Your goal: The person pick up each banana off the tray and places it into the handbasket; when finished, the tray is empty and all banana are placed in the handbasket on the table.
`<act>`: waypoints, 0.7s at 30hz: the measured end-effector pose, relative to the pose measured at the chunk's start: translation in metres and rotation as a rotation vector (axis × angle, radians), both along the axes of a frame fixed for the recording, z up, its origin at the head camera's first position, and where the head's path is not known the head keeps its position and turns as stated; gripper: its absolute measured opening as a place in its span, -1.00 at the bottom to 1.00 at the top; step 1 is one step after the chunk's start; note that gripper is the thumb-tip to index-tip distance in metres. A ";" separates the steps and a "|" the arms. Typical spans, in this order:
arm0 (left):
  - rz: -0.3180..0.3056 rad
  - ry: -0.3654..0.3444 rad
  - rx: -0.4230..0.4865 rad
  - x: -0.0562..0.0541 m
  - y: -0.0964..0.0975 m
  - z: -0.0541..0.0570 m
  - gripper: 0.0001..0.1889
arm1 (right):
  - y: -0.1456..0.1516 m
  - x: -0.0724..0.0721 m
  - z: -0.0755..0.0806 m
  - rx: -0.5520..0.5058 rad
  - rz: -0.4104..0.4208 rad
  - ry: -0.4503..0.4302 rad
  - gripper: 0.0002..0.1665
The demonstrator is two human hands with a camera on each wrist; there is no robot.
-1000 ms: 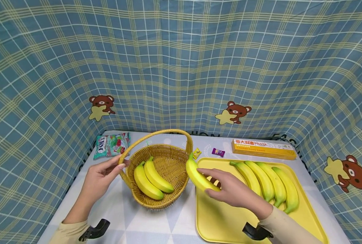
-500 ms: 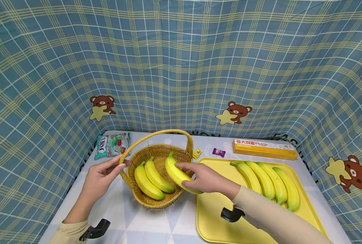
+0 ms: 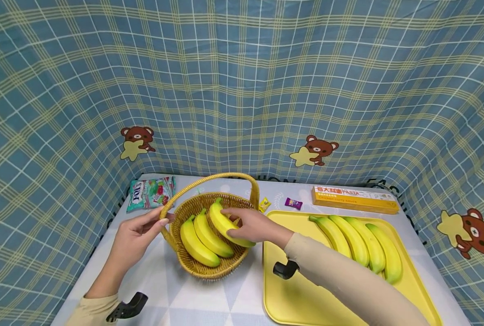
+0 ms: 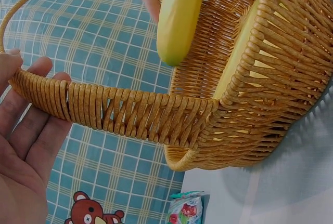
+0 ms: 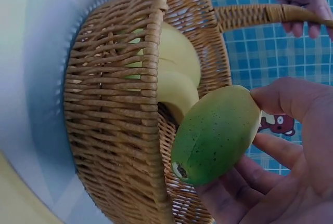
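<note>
A wicker basket [image 3: 209,273] with a tall arched handle [image 3: 209,177] stands on the table, two bananas [image 3: 197,246] lying side by side in its left half. My left hand [image 3: 133,235] pinches the left side of the handle between thumb and fingers, as the left wrist view also shows. Above the basket's right half, my right hand [image 3: 251,225] grips a third banana [image 3: 221,221] from the side, its stem pointing away. In the right wrist view that banana's green tip [image 5: 213,141] hangs over the rim, thumb on one side and fingers on the other.
A yellow tray [image 3: 299,294] at right bears several bananas [image 3: 372,246] in a row. Behind it lies a pasta box [image 3: 353,200]. Two small candies, one yellow [image 3: 264,204] and one purple [image 3: 293,203], lie near the basket. A candy bag [image 3: 150,194] sits at back left.
My right hand has carried the banana leftward from over the tray's edge, across the basket's rim, to above its inside beside the other two. My left hand stays on the handle.
</note>
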State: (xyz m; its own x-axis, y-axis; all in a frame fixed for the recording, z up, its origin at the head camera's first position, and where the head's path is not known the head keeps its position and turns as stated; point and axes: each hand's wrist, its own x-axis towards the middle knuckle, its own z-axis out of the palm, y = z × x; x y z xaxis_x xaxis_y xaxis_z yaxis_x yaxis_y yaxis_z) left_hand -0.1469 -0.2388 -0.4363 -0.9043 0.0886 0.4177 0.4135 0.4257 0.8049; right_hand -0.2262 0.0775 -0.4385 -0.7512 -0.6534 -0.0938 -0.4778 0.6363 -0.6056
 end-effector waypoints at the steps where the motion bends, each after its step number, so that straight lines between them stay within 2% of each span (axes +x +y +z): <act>1: 0.000 0.002 0.000 0.000 0.000 0.000 -0.60 | -0.003 -0.002 -0.002 0.000 -0.001 -0.006 -0.29; 9: -0.011 0.018 0.011 -0.001 0.002 0.000 -0.60 | -0.019 -0.013 -0.018 0.036 -0.013 -0.059 -0.28; 16: -0.003 0.018 0.005 0.000 0.001 0.000 -0.60 | -0.029 -0.015 -0.031 0.140 -0.001 0.013 -0.26; 21: 0.002 0.022 0.001 0.000 0.001 -0.002 -0.59 | -0.033 -0.013 -0.034 0.202 0.011 0.064 -0.26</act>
